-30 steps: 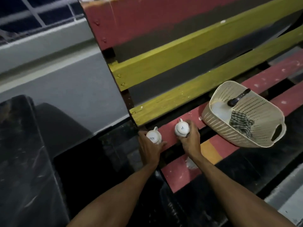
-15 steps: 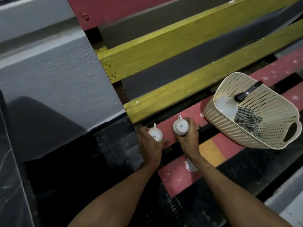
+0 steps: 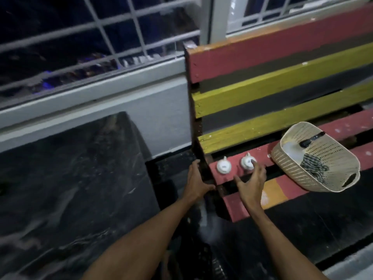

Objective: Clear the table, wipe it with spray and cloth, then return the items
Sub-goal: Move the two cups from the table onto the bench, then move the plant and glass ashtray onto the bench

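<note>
Most of the left half of the frame is a dark marbled table [image 3: 70, 178]. Right of it, a red-and-yellow slatted bench [image 3: 282, 93] carries a cream perforated basket [image 3: 292, 170] holding a checked cloth [image 3: 311, 165]. Two white cups [image 3: 223, 165] stand side by side on the red seat slat, centre frame. Left hand [image 3: 196, 181] is released, beside the bench end; right hand [image 3: 251, 182] is loose, fingertips at the right cup [image 3: 247, 163].
</note>
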Motion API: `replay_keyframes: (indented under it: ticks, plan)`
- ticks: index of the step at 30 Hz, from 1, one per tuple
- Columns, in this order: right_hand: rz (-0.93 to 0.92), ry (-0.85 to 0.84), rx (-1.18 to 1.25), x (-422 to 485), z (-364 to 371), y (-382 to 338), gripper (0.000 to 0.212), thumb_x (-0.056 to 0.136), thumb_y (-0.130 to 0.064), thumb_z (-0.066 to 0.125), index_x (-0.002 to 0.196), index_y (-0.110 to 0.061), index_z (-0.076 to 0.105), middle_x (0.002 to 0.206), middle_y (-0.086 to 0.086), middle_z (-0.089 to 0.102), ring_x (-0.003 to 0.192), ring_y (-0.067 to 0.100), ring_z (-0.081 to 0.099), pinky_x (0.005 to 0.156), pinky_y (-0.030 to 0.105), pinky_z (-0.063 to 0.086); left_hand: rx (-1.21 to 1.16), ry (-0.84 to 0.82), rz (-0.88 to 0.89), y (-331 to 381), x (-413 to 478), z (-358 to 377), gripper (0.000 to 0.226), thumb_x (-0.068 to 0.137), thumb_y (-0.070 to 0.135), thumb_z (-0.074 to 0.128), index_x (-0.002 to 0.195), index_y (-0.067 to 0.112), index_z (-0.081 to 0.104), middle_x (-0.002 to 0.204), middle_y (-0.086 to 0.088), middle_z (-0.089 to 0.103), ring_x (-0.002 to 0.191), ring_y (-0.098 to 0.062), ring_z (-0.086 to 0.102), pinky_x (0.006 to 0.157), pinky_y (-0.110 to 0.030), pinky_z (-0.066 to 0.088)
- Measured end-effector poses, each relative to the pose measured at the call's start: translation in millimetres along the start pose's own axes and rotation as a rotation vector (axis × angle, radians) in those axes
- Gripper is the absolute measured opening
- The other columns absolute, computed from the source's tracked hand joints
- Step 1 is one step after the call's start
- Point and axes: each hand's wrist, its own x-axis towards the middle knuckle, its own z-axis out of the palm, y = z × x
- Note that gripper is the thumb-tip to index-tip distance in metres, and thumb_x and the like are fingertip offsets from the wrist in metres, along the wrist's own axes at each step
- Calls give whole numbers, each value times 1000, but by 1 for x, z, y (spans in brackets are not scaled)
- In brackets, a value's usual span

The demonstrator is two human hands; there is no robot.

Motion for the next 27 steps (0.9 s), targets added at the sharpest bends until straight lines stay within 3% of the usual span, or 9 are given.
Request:
replay_keyframes:
  ticks: [3,5,7,10,15,17,19,23,27]
  plan:
    - [-46,45,-11,-55,9,-54,65,80,-17,76,137,-8,46,146,14,36,136,33,33,113,46,32,19,14,36,6,-40,-71,88,69,12,91,143,10,45,133,-8,51,100,-16,55,73,-6,42]
    - [-107,9,7,-111,27,-101,61,78,-8,75,134,-5,51,144,16,38,136,34,35,115,42,30,-14,102,58,-5,-84,-136,75,76,13,87,141,12,49,129,-5,54,93,-14,54,66,-1,40]
    - [-188,-40,26,-164,49,-142,55,76,-5,75,128,-8,57,140,16,43,132,34,40,113,43,33,-70,232,80,-23,-125,-196,64,82,13,82,139,13,52,121,-2,56,90,-14,56,69,-2,43]
    - [-276,-124,62,-257,98,-208,46,76,-3,75,120,-9,64,134,14,48,128,31,45,111,39,34,-114,424,95,-80,-193,-292,53,84,11,79,132,15,58,115,-2,62,84,-16,62,81,-26,56]
    - [-333,-310,99,-391,165,-284,32,80,-6,74,110,-12,66,116,5,56,113,24,55,102,37,42,-156,623,21,-181,-277,-408,41,86,6,76,124,14,63,115,-5,68,84,-23,71,71,-38,63]
    - [-312,-418,60,-427,187,-300,31,81,-10,75,111,-12,67,114,4,59,111,23,57,100,39,46,-198,670,-88,-216,-297,-443,36,86,6,76,120,9,65,114,-9,69,85,-25,71,76,-41,62]
    - [-303,-498,-16,-452,206,-310,33,80,-14,77,111,-12,67,109,5,61,105,24,59,95,42,48,-228,684,-223,-249,-305,-470,35,85,10,78,117,6,67,112,-14,71,91,-29,71,86,-41,58]
    - [-288,-597,-150,-483,226,-317,38,81,-17,76,117,-14,65,106,3,56,92,15,56,85,23,41,-254,589,-406,-288,-299,-499,37,82,21,81,113,7,68,110,-17,74,107,-31,68,95,-36,53]
    - [-321,-627,-313,-490,242,-305,37,83,-18,73,118,-22,64,112,5,55,98,17,56,87,27,45,-265,568,-467,-299,-276,-509,43,82,36,81,112,8,68,122,-17,68,120,-35,60,98,-35,46]
